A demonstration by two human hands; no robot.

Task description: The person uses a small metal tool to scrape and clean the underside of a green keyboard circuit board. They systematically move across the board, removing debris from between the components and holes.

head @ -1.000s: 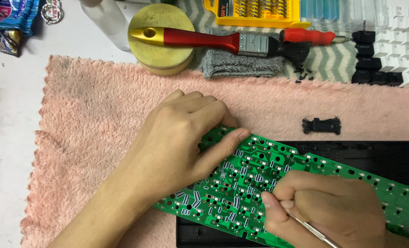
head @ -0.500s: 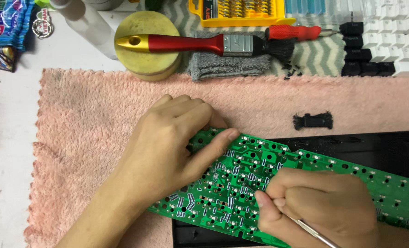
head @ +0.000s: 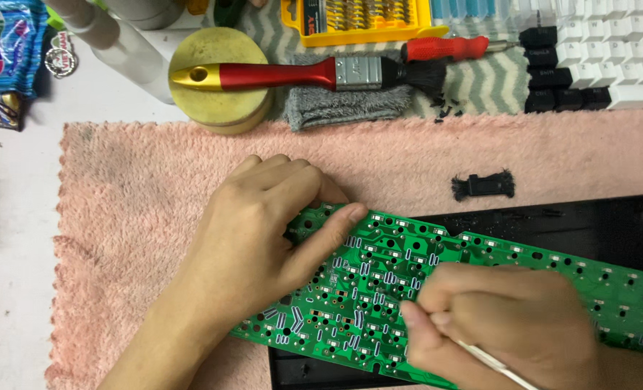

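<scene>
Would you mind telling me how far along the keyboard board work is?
Done: keycaps are off and the green circuit board lies bare over the black case. In hand: left hand steadies the board; right hand works a thin metal tool on it. Left: reassembly.

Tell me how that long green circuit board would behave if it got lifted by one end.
The long green circuit board looks thin and long, so it would probably flex slightly. It seems light for its size. The left hand pressing its end suggests it shifts easily on the black tray.
</scene>
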